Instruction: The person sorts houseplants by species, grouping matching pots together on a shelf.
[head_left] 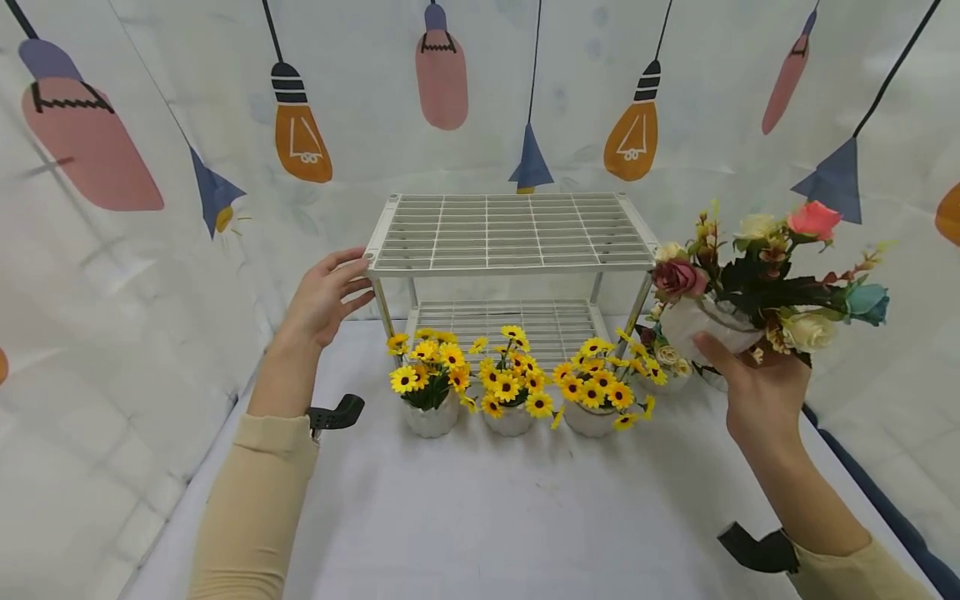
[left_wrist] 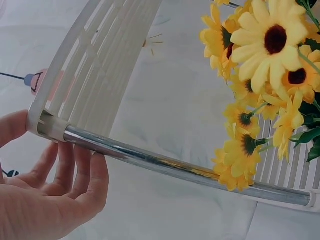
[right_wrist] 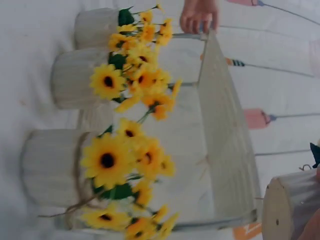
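Two hands frame the white rack (head_left: 517, 272), one at its nine o'clock and one at its three. The left hand (head_left: 318, 304) comes up from seven o'clock, wrist raised, and holds the rack's near upper corner, its fingers slightly apart. The right hand (head_left: 768, 400) reaches in from four o'clock and grips the rose pot (head_left: 705, 327) off the table (head_left: 480, 517), with the thumb across the white wall and the palm below. That pot tilts, its bunch of roses leaning towards two o'clock, a coral rose (head_left: 814, 220) highest and a blue rose (head_left: 867, 302) farthest out.

Three sunflower pots stand in a row on the table before the rack, at its seven (head_left: 432, 417), six (head_left: 510, 419) and five o'clock (head_left: 591, 419). More flowers in cream (head_left: 667, 357) show at about four o'clock, partly hidden by the raised pot.

The left wrist view adds what the head view hides: one digit presses the corner from the outside while the other fingertips touch the shiny metal post (left_wrist: 150, 160) from below, a light pinch rather than a full fist. The right wrist view, turned sideways and blurred, gives the held pot's pale underside (right_wrist: 278, 210) with a small dark spot, and twine (right_wrist: 78, 160) tied round the nearest sunflower pot. Most of the right hand falls outside that view, so the lie of its far fingers cannot be told.
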